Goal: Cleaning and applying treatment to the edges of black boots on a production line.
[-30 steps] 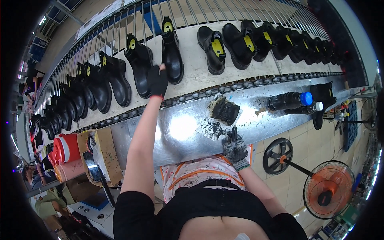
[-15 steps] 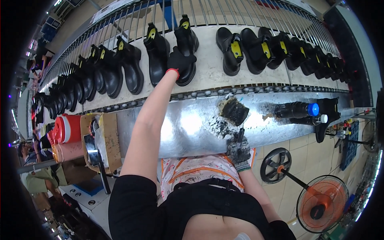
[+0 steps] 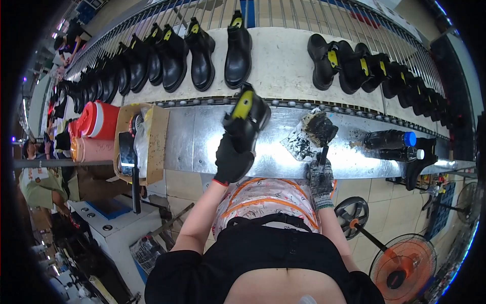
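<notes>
My left hand (image 3: 232,159), in a black glove, grips a black ankle boot (image 3: 247,117) with a yellow insole and holds it over the shiny metal workbench (image 3: 192,142). My right hand (image 3: 321,178), in a grey stained glove, holds the handle of a dark brush (image 3: 320,133) whose head rests on a grimy patch of the bench. Beyond the bench, a pale conveyor belt (image 3: 283,61) carries a row of black boots (image 3: 202,53).
A cardboard box (image 3: 142,142) of odds and ends sits at the bench's left end beside red and orange jugs (image 3: 98,121). Dark bottles with blue caps (image 3: 390,139) lie at the right. An orange floor fan (image 3: 405,263) stands lower right. Another person (image 3: 43,187) stands far left.
My left hand reached to the conveyor, took hold of a boot and pulled it back over the bench. My right hand stayed on the brush at the grimy patch.
</notes>
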